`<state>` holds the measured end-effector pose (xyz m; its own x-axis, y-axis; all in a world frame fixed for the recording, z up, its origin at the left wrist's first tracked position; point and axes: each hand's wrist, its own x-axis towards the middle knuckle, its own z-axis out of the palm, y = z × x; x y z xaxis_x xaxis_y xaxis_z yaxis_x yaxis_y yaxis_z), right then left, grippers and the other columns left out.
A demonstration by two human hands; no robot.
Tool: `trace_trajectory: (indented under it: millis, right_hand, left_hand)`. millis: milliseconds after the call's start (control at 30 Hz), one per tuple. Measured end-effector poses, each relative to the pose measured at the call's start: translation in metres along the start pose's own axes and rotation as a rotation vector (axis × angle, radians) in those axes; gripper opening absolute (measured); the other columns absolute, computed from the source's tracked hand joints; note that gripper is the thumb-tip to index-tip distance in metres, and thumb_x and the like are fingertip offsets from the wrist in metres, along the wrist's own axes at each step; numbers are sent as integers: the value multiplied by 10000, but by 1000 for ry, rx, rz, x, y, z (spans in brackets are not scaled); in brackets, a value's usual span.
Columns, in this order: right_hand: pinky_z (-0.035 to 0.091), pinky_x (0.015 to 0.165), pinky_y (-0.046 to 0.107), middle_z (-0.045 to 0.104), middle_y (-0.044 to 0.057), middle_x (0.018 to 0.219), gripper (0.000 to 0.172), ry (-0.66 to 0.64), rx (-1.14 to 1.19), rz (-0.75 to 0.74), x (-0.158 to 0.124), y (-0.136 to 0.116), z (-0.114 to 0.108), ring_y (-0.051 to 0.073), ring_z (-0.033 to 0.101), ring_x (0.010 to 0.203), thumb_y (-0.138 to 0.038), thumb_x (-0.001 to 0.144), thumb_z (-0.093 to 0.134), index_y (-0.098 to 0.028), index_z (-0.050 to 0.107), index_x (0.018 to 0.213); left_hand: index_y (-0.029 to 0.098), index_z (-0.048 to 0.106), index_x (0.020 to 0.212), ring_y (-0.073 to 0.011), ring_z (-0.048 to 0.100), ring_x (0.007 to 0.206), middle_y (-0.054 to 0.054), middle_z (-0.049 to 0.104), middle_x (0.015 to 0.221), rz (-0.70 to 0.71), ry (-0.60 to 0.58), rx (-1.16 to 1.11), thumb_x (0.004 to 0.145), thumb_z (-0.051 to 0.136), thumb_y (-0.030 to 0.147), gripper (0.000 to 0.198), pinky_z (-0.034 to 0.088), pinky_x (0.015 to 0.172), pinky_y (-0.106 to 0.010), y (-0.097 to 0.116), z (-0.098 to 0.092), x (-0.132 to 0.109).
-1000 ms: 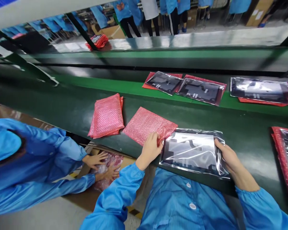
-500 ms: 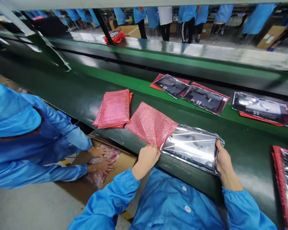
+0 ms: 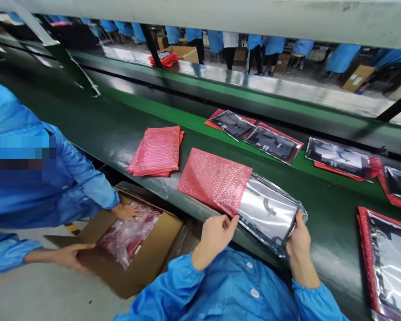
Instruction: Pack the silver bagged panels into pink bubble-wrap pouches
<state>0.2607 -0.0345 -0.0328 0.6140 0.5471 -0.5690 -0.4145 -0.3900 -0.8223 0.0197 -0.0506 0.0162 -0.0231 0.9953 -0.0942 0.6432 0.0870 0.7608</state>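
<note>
In front of me a pink bubble bag point(image 3: 214, 180) lies on the green belt, its mouth turned right. A shiny clear-and-silver packet point(image 3: 270, 209) with dark shapes sits partly inside that mouth; its left end is hidden by the bag. My left hand point(image 3: 217, 236) is closed, thumb and finger pinching at the bag's lower right corner. At the packet's outer end, my right hand point(image 3: 300, 249) grips the edge, thumb on top. Left of the bag rests a small stack of pink bubble bags point(image 3: 157, 151).
Several packets on pink bags point(image 3: 274, 142) lie along the belt's far side. Another packet on pink bags point(image 3: 396, 258) is at near right. At left, a co-worker's hands point(image 3: 130, 211) are at a carton point(image 3: 160, 249) of pink bags. A post point(image 3: 70, 67) stands far left.
The bag's mouth edge has been drawn out straighter and flatter, and the packet's outer end has shifted nearer and left. The co-worker's one hand has moved to the carton flap.
</note>
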Motion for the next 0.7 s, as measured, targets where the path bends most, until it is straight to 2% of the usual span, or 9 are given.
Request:
trace_trajectory:
  millis: [67, 167, 267, 333, 433, 500, 567, 600, 700]
  right_hand:
    - [631, 745, 339, 783, 70, 989, 478, -20, 84, 14, -15, 15, -8, 247, 752, 902, -595, 796, 695, -180, 709, 1032]
    - [615, 843, 399, 785, 32, 927, 434, -214, 203, 19, -37, 32, -21, 258, 748, 924, -561, 761, 734, -221, 733, 1032]
    - [609, 830, 423, 782, 48, 906, 443, -496, 194, -51, -45, 22, -29, 276, 740, 912, -588, 735, 736, -238, 753, 1005]
    - [605, 730, 393, 779, 85, 969, 511, -610, 95, -125, -43, 1, -26, 271, 732, 867, -595, 722, 755, -224, 740, 1074]
    - [560, 658, 341, 766, 111, 1029, 595, -700, -141, -304, -39, -30, -3, 236, 701, 798, -512, 707, 817, -195, 688, 1194]
    - [539, 673, 333, 763, 102, 961, 499, -732, -330, -488, -40, -44, 19, 225, 678, 771, -483, 766, 765, -172, 693, 1150]
    - [520, 680, 332, 749, 94, 853, 355, -715, -608, -711, -42, -51, 36, 227, 665, 736, -458, 889, 581, -167, 706, 1048]
    - [509, 682, 335, 736, 96, 804, 350, -686, -752, -808, -44, -52, 40, 231, 662, 715, -430, 928, 483, -168, 704, 1000]
    - [467, 654, 341, 693, 107, 708, 367, -641, -1043, -933, -48, -44, 32, 245, 651, 643, -360, 953, 344, -182, 660, 896]
  left_hand:
    - [194, 652, 759, -175, 641, 620, -27, 678, 658, -141, -16, -423, 839, 689, 495, 313, 490, 628, -291, -6, 6, 0]
    - [181, 659, 1042, -192, 706, 803, -51, 751, 914, -295, 153, -1001, 680, 837, 451, 485, 554, 755, -312, -9, 9, 8]
    - [183, 667, 1052, -199, 719, 817, -53, 759, 971, -397, 283, -1230, 622, 863, 389, 516, 573, 796, -341, -9, 1, 18]
    - [183, 694, 997, -198, 718, 801, -48, 765, 944, -410, 265, -1202, 606, 858, 367, 463, 574, 789, -337, -9, -7, 21]
    - [181, 726, 937, -209, 712, 881, -53, 772, 956, -294, 164, -1063, 605, 848, 350, 393, 553, 854, -330, -9, -17, 20]
    - [170, 729, 919, -225, 702, 922, -58, 771, 956, -190, 76, -967, 637, 824, 353, 349, 538, 883, -336, -11, -18, 19]
    - [155, 718, 919, -240, 693, 931, -62, 764, 934, -120, 47, -869, 691, 776, 374, 322, 531, 877, -340, -15, -16, 18]
    - [148, 711, 925, -244, 690, 931, -64, 760, 929, -97, 53, -812, 732, 735, 386, 307, 528, 867, -338, -17, -15, 17]
    - [151, 680, 947, -237, 686, 892, -77, 747, 918, -65, 108, -561, 892, 537, 364, 262, 518, 818, -324, -27, -13, 10]
